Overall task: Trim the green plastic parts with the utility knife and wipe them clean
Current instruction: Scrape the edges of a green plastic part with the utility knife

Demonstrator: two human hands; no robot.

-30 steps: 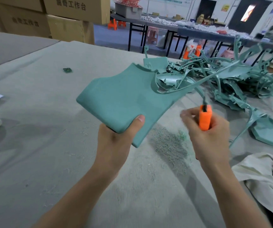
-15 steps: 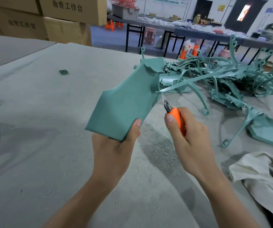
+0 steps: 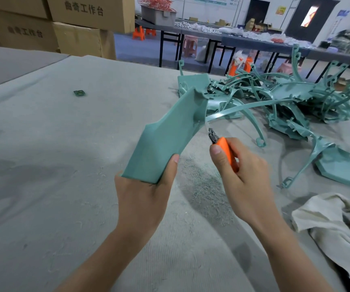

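Steadiness matters: the left hand [image 3: 142,199] clamps its grip on the green plastic panel [image 3: 169,140] at its lower corner, above the table [image 3: 43,207]. Just right of the panel, the right hand [image 3: 245,178] keeps its grip closed round the orange utility knife [image 3: 222,146], blade at the panel's edge; short strokes away from the thumb seem safest.

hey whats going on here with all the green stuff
A person is trimming a green plastic part. The left hand grips its lower end and holds it up off the table, while the right hand holds an orange utility knife with the blade at the part's right edge. A pile of green parts lies behind, shavings sit below the hands, and a cloth lies unused to the right.
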